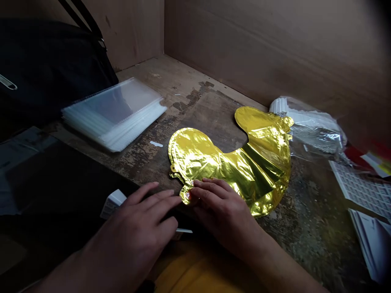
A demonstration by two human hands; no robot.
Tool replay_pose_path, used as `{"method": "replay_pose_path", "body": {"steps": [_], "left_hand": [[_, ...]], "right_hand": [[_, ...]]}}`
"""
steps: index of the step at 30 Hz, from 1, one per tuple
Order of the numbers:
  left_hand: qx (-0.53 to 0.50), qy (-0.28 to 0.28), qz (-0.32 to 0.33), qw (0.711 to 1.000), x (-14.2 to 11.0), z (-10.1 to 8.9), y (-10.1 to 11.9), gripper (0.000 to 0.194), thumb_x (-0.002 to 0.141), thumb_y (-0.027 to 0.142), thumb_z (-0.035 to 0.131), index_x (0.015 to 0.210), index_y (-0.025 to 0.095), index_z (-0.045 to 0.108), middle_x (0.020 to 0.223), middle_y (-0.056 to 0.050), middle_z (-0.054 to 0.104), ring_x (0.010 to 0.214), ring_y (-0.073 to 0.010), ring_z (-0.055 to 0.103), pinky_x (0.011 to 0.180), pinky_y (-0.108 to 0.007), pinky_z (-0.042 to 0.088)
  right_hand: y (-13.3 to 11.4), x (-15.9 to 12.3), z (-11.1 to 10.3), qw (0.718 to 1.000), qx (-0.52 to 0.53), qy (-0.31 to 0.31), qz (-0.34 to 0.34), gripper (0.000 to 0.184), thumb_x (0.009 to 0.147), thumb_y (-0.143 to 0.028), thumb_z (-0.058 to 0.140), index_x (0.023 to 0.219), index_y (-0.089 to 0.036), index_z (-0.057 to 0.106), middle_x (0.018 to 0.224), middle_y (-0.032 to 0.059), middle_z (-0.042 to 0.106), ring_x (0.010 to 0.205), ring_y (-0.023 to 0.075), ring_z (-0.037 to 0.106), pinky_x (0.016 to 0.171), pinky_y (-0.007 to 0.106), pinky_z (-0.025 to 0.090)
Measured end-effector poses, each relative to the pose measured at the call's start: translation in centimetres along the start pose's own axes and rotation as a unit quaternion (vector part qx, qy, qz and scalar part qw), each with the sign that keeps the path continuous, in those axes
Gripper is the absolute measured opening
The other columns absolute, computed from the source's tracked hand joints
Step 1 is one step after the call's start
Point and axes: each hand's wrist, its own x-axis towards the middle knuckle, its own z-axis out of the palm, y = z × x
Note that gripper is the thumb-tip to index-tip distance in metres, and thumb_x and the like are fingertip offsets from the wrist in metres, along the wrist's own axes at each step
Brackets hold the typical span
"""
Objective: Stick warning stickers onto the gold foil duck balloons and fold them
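**Scarred wooden bench (195,118), one gold foil balloon (241,162) pressed under the right hand (221,215)**

Its fingertips (207,191) rest flat on the balloon's narrow end, spread rather than pinching, and partly hide the neck. The left hand (134,224) lies open just beside the balloon, holding nothing, with a small white card (113,203) showing beneath its heel. The balloon lies flat and creased on the bench. Farther off sit one stack of clear plastic sleeves (114,116) and one crumpled clear bag (314,130) holding white sheets, its contents hard to make out. One sheet of white labels (363,189) lies at the right, and one black bag (51,69) is cut off at the left edge.
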Motion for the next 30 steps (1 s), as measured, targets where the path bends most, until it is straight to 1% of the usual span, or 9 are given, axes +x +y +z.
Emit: {"method": "replay_pose_path", "body": {"steps": [3,7,10,12,16,21,23,26,30], "left_hand": [[0.005,-0.018,-0.006,1.000,-0.3,-0.5,-0.4,0.013,0.092,0.016,0.056,0.084,0.022,0.065,0.132,-0.002,0.064,0.125,-0.0195,0.056,0.118,-0.043,0.022],[0.011,-0.015,-0.002,1.000,0.2,-0.6,-0.5,0.017,0.093,0.014,0.052,0.085,0.021,0.064,0.131,-0.004,0.064,0.124,-0.0180,0.056,0.117,-0.044,0.024],[0.009,-0.010,-0.019,1.000,0.5,-0.8,-0.2,0.017,0.092,0.013,0.052,0.084,0.022,0.064,0.127,-0.004,0.063,0.119,-0.0173,0.057,0.116,-0.044,0.028],[0.013,-0.003,-0.030,0.999,0.6,-0.8,0.0,0.017,0.089,0.010,0.054,0.083,0.021,0.065,0.127,-0.005,0.062,0.118,-0.0195,0.057,0.114,-0.046,0.031],[0.020,0.013,-0.026,0.999,0.7,-0.4,0.3,0.015,0.087,0.009,0.054,0.084,0.019,0.065,0.135,-0.010,0.053,0.126,-0.0261,0.049,0.112,-0.050,0.034],[0.012,0.015,0.010,1.000,2.1,-0.2,0.3,0.015,0.093,0.015,0.051,0.086,0.018,0.064,0.142,-0.008,0.048,0.135,-0.0244,0.041,0.116,-0.046,0.031],[0.005,-0.007,0.031,0.999,2.7,-0.3,0.2,0.017,0.094,0.014,0.049,0.090,0.019,0.065,0.143,-0.007,0.049,0.136,-0.0230,0.040,0.118,-0.045,0.030],[-0.018,-0.053,0.058,0.997,3.5,-0.1,-0.2,0.016,0.093,0.017,0.051,0.096,0.021,0.066,0.143,-0.006,0.051,0.136,-0.0245,0.042,0.117,-0.046,0.031],[-0.061,-0.081,0.079,0.992,4.2,0.2,-0.7,0.013,0.091,0.023,0.055,0.084,0.022,0.066,0.133,-0.007,0.058,0.126,-0.0256,0.052,0.112,-0.046,0.038]], "right_hand": [[0.2,0.2,0.4,0.998,-0.047,0.019,-0.030,0.021,0.095,-0.019,0.055,0.110,-0.012,0.068,0.113,0.0119,0.072,0.100,0.0229,0.065,0.093,0.038,0.053],[0.8,0.4,0.4,0.999,-0.029,0.023,-0.036,0.025,0.095,-0.018,0.054,0.114,-0.009,0.068,0.117,0.0141,0.071,0.105,0.0246,0.065,0.095,0.037,0.052],[1.0,0.7,-0.2,0.997,0.058,0.027,0.037,0.017,0.093,-0.018,0.056,0.093,-0.016,0.072,0.097,0.0080,0.075,0.085,0.0181,0.067,0.077,0.028,0.054],[1.1,1.1,-0.6,0.989,0.091,0.035,0.112,0.014,0.087,-0.019,0.064,0.074,-0.018,0.069,0.075,0.0028,0.069,0.068,0.0145,0.061,0.062,0.024,0.048],[1.5,1.9,-1.0,0.948,0.204,0.033,0.242,0.027,0.080,-0.028,0.071,0.060,-0.018,0.058,0.055,-0.0047,0.051,0.053,0.0097,0.047,0.050,0.021,0.035],[2.8,2.9,-2.0,0.881,0.358,-0.025,0.307,0.044,0.086,-0.050,0.060,0.057,-0.018,0.050,0.048,-0.0083,0.034,0.045,0.0066,0.029,0.043,0.021,0.023],[3.3,3.2,-2.4,0.850,0.416,-0.060,0.319,0.042,0.083,-0.053,0.062,0.062,-0.017,0.054,0.048,-0.0087,0.037,0.042,0.0060,0.029,0.043,0.022,0.022],[3.6,3.6,-2.4,0.821,0.466,-0.054,0.326,0.039,0.075,-0.053,0.070,0.066,-0.017,0.055,0.051,-0.0076,0.045,0.042,0.0060,0.034,0.043,0.021,0.025],[3.1,3.3,-1.8,0.825,0.448,0.024,0.342,0.041,0.071,-0.051,0.074,0.064,-0.019,0.050,0.053,-0.0070,0.046,0.045,0.0066,0.036,0.044,0.021,0.030]]}}
